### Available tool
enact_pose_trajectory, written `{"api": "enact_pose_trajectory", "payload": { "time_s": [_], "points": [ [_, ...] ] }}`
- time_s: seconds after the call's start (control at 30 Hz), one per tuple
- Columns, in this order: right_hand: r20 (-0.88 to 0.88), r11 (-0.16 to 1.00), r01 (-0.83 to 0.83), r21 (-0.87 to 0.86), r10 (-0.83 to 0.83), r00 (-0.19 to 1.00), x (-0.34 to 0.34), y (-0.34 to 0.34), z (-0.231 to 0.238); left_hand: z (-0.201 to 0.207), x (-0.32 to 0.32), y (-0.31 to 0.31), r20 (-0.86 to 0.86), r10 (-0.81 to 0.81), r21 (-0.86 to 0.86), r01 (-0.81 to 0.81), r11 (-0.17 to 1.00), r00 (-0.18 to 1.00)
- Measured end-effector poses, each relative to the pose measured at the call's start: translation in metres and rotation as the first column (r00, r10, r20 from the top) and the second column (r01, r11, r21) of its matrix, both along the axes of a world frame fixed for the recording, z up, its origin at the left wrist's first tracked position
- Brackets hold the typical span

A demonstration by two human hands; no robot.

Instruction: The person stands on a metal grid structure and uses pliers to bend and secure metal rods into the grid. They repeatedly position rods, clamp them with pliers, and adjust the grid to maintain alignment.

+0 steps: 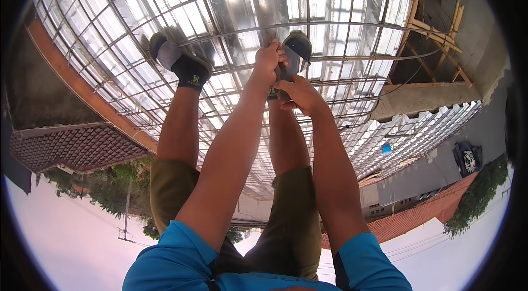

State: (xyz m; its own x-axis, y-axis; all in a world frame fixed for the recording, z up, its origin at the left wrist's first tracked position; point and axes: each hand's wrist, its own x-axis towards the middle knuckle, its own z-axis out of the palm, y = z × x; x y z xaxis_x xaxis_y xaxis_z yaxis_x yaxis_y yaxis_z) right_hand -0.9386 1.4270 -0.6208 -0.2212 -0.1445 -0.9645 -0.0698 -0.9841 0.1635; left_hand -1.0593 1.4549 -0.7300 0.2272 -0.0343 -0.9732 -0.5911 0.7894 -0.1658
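My left hand [268, 60] is closed, fingers curled in, just above a bar of the steel rebar mesh [341, 58]. Whatever it pinches is too small to make out. Slightly lower and to the right, my right hand [300, 95] is wrapped round a dark hand tool [282, 74], which points up toward the left hand. Its working end is hidden, so its kind does not show. Both hands are close beside my right shoe [297, 52], which stands on the mesh. My left shoe [168, 52] rests on the bars farther left.
Shiny corrugated metal sheets [231, 49] lie beneath the mesh. An orange-brown board edge [71, 79] borders the left side. Bamboo poles [440, 41] cross an opening at the upper right. A small blue object [386, 149] and a dark cloth [467, 158] lie farther right.
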Motion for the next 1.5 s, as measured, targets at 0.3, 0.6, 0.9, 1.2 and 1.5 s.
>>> {"api": "enact_pose_trajectory", "payload": {
  "time_s": [0.3, 0.6, 0.9, 1.2, 1.5],
  "points": [
    [0.045, 0.991, -0.023, 0.129, 0.017, 0.999, -0.029, -0.037, -0.022, -0.016, -0.003, -0.014, -0.366, -0.793, -0.015, 0.850, 0.527, 0.486],
    [0.165, 0.999, 0.002, 0.034, -0.007, 0.986, 0.008, -0.004, -0.004, -0.002, 0.006, 0.014, -0.030, -0.081, -0.039, 0.080, 0.996, 0.996],
    [0.669, 0.309, -0.945, 0.103, 0.682, 0.296, 0.026, 0.008, -0.013, -0.005, 0.069, 0.034, -0.414, -0.173, -0.233, 0.080, 0.969, 0.894],
    [0.696, -0.069, -0.945, 0.320, 0.694, 0.186, 0.129, 0.058, -0.099, 0.012, 0.043, 0.022, -0.304, -0.533, 0.045, 0.571, 0.820, 0.789],
    [-0.194, 0.971, -0.236, -0.025, 0.227, 0.954, 0.092, 0.033, -0.042, 0.009, 0.014, -0.001, -0.990, -0.065, 0.137, 0.734, -0.666, 0.126]
  ]
}}
